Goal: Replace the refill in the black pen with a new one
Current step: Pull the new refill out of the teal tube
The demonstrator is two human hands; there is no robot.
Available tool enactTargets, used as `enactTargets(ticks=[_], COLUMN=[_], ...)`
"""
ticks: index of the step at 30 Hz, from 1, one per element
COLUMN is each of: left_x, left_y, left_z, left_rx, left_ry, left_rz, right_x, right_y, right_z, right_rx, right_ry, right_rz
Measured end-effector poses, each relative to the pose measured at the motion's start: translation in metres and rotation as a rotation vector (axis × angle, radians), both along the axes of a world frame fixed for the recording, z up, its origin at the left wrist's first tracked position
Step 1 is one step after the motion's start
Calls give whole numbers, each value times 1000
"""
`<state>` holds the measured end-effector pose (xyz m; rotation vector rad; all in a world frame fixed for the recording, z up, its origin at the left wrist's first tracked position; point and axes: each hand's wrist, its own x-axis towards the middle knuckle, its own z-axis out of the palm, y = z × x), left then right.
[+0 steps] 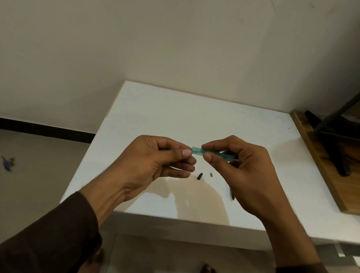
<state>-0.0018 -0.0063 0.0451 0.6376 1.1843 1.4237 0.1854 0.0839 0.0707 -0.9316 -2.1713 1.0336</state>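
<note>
1. A teal, see-through refill packet (213,154) is held above the white tabletop (176,114), pinched near its middle between the thumb and fingers of the right hand (243,173).
2. The packet's left end is met by the left hand (157,162), whose thumb and forefinger are closed together right at that edge; whether the plastic itself or a refill tip is gripped cannot be told.
3. On the tabletop just below the hands, a small black pen piece (199,176) and a smaller grey piece (211,174) are seen lying close together, probably parts of the pen.
4. A slim dark object (232,194), possibly the pen body, is glimpsed near the right wrist, mostly hidden.
5. The step in hand is judged to be the drawing of a new refill from the packet.
6. A straight pull along the packet's length is advised, with the right-hand pinch kept firm but not crushing, so that the thin refill is not bent.
7. The loose pieces should be left undisturbed, since they could easily roll.
</note>
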Motion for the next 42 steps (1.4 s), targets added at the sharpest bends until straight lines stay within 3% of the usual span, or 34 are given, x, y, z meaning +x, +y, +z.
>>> enactTargets(ticks=[22,42], left_x=[-6,-9], left_y=[3,1], left_z=[3,11], left_rx=[112,149], left_ry=[139,133], left_rz=[201,296], right_x=[-3,-7], right_y=[1,2], right_z=[-5,-13], right_rx=[-114,-223], right_ry=[99,116], right_rz=[-29,-58])
